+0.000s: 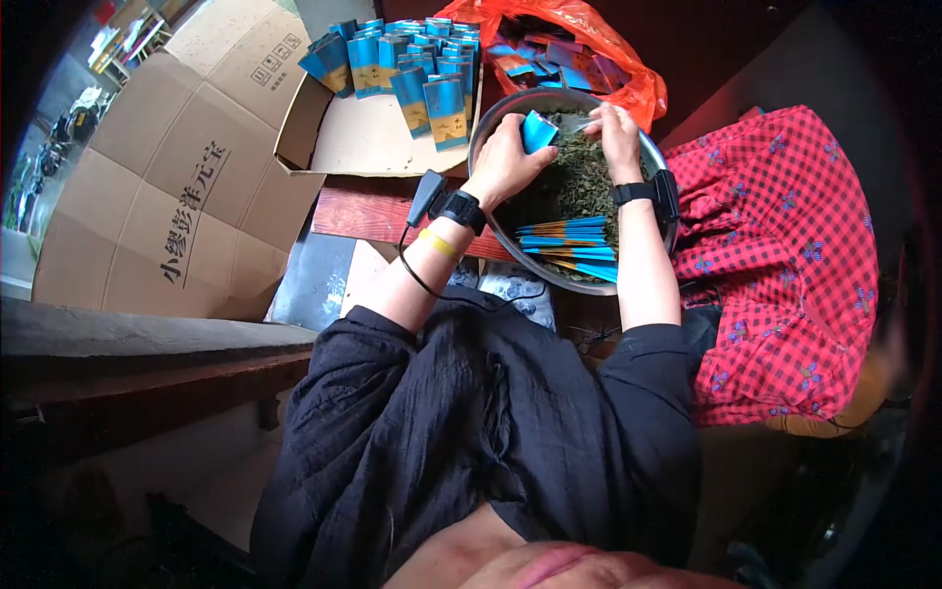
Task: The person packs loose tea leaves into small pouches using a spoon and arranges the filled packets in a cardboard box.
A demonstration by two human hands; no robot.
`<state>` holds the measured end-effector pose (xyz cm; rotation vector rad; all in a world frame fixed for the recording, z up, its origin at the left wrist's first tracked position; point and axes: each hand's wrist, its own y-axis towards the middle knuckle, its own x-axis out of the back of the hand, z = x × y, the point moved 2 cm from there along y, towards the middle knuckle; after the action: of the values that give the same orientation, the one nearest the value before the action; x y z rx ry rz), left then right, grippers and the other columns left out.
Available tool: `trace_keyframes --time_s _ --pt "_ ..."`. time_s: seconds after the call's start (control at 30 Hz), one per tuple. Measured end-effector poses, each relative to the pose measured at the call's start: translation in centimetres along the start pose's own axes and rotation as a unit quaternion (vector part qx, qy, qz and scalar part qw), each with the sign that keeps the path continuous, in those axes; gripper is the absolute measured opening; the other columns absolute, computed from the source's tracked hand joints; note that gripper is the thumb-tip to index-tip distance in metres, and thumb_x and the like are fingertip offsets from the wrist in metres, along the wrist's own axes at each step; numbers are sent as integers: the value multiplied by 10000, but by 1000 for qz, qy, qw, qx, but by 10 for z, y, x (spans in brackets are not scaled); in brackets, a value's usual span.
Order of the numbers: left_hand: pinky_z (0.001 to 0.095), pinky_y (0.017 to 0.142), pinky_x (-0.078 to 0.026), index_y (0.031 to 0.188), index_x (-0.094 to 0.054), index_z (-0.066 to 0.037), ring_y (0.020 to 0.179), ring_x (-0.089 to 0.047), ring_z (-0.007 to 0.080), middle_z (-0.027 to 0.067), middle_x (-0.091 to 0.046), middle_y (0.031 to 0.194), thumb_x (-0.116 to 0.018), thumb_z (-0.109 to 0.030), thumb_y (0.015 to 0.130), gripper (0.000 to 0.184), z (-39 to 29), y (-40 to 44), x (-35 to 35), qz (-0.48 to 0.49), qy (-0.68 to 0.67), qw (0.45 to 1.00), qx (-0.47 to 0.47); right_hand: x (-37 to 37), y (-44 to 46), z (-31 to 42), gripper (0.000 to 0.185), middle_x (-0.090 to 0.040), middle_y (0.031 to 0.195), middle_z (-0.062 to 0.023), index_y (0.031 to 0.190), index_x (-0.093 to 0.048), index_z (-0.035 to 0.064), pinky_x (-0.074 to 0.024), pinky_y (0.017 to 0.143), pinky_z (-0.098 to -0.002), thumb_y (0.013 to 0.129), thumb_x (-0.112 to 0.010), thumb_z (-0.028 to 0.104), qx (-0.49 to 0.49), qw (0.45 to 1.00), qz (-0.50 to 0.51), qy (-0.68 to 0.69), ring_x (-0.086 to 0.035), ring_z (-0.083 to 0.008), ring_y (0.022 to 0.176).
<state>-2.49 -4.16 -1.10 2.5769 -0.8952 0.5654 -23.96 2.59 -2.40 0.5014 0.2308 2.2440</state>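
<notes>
A large metal basin (500, 239) holds dried green leaves (579, 177) that look like loose tea. Over its far left side, my left hand (505, 160) is closed around a small blue packet (538, 133), whose end faces up. My right hand (616, 142) is over the far right of the basin, fingers bent together. Beside those fingers is something pale and see-through, too unclear to name. Several flat blue-and-gold packets (569, 240) lie fanned on the leaves at the basin's near side.
A cardboard tray (383, 152) at the back left carries many upright blue-and-gold packets (446, 108). Behind the basin, an orange-red plastic bag (643, 93) contains more packets. A big carton (147, 187) stands left, and red checked cloth (785, 255) lies right.
</notes>
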Motion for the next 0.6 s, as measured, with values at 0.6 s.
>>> trace_keyframes --time_s 0.6 --pt "413 909 -461 1242 -463 27 1060 -591 372 267 -603 1101 -758 -379 722 723 1 2 -2 10 13 1000 -2 -22 -47 86 189 -595 698 -107 815 -594 86 -457 600 -412 909 -574 248 388 889 -1 -242 -595 -315 679"
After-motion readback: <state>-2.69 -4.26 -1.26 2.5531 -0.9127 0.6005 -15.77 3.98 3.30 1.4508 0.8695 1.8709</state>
